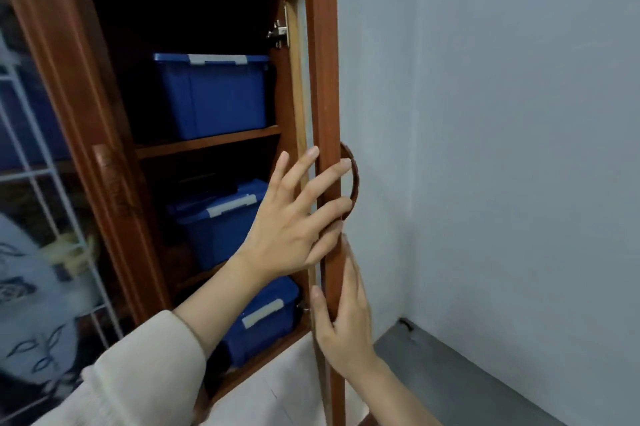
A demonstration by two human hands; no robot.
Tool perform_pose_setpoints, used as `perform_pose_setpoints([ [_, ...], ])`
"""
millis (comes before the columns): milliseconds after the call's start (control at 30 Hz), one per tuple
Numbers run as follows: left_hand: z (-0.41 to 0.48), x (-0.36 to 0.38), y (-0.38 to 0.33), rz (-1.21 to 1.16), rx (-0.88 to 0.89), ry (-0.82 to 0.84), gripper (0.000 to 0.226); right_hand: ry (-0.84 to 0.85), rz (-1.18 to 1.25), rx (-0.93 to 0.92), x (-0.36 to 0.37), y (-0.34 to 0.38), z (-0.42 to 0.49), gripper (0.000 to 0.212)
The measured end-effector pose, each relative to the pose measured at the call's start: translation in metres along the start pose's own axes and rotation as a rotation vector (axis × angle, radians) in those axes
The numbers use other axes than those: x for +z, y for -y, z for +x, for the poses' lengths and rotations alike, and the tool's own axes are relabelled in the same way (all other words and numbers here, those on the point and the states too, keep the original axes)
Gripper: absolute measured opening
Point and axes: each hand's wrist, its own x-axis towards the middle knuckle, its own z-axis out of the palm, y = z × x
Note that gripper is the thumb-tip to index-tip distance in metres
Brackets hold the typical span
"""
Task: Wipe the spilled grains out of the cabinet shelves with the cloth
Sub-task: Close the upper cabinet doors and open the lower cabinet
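The wooden cabinet stands with its right door (323, 79) swung open and seen edge-on. My left hand (294, 228) lies across the door's edge with spread, nearly straight fingers, next to the curved door handle (354, 179). Lower down, my right hand (346, 321) holds the same edge, thumb on the inner side and fingers on the outer side. Inside, a brown shelf (207, 141) shows its front edge. No cloth and no grains are visible.
Three blue lidded storage boxes fill the shelves: top (214, 96), middle (221, 217), bottom (263, 318). The left glass door (41, 183) is closed. A metal hinge (280, 31) sits on the inner frame. A pale wall (502, 113) and grey floor (450, 373) lie to the right.
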Motion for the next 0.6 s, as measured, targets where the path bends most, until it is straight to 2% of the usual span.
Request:
perform_pose_setpoints([
  [67, -0.015, -0.017, 0.007, 0.06, -0.079, 0.011, 0.018, 0.05, 0.011, -0.056, 0.018, 0.009, -0.005, 0.073],
  [200, -0.039, -0.047, 0.023, 0.215, -0.24, 0.059, 0.04, 0.172, -0.02, -0.117, 0.047, 0.02, -0.013, 0.086],
  [300, -0.051, -0.067, 0.036, 0.304, -0.248, 0.158, 0.056, 0.18, -0.052, -0.113, 0.07, 0.027, -0.013, 0.089],
  [467, -0.045, -0.08, 0.057, 0.356, -0.252, 0.282, 0.055, 0.152, -0.19, -0.066, 0.102, 0.042, -0.009, 0.091],
  [533, -0.041, -0.08, 0.061, 0.381, -0.252, 0.324, 0.052, 0.199, -0.271, -0.078, 0.109, 0.045, -0.005, 0.078],
  [600, -0.041, -0.081, 0.065, 0.37, -0.281, 0.358, 0.047, 0.279, -0.311, -0.061, 0.115, 0.045, -0.001, 0.086],
])
